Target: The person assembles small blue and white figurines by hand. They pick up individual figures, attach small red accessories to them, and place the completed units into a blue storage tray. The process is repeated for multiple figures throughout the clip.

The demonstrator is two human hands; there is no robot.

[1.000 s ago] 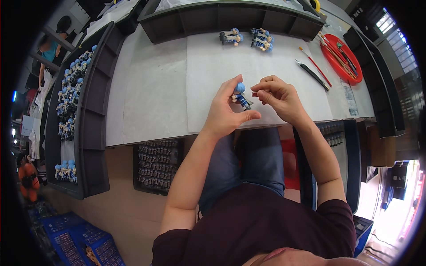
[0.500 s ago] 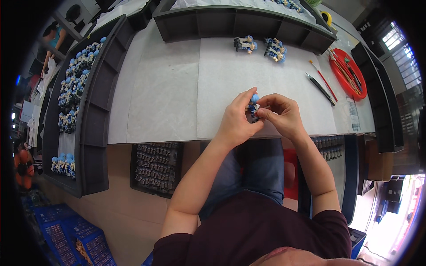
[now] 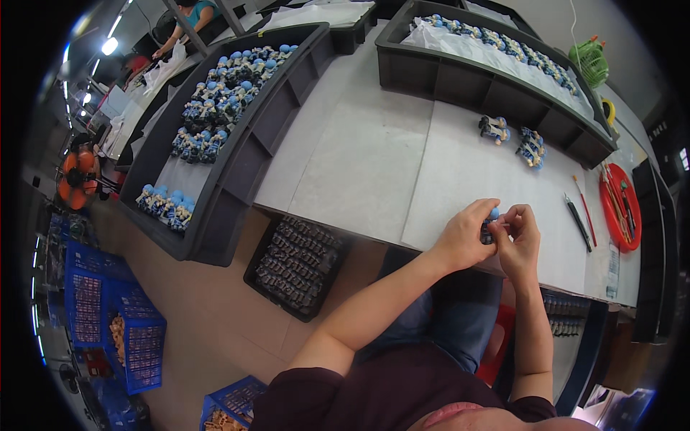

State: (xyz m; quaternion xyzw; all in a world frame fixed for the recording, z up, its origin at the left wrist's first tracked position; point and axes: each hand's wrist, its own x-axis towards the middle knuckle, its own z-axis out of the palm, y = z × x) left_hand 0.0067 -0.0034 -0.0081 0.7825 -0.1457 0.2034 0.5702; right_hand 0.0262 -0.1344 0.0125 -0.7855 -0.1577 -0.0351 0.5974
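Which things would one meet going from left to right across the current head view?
Orange fan, left dark crate, left hand, held blue-haired figure, right hand, black pen-like tool, red-handled brush, red dish.

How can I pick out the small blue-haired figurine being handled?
Start at the long, pale-topped table, along its near edge. There the bare left hand holds the small blue-haired figurine, bare right hand alongside. Unlike the blue-haired figurines lying beyond, it alone is held.

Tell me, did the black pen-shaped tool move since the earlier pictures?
No. The black pen-shaped tool still lies beside the red brush, left of the red tray; the camera's view shifted.
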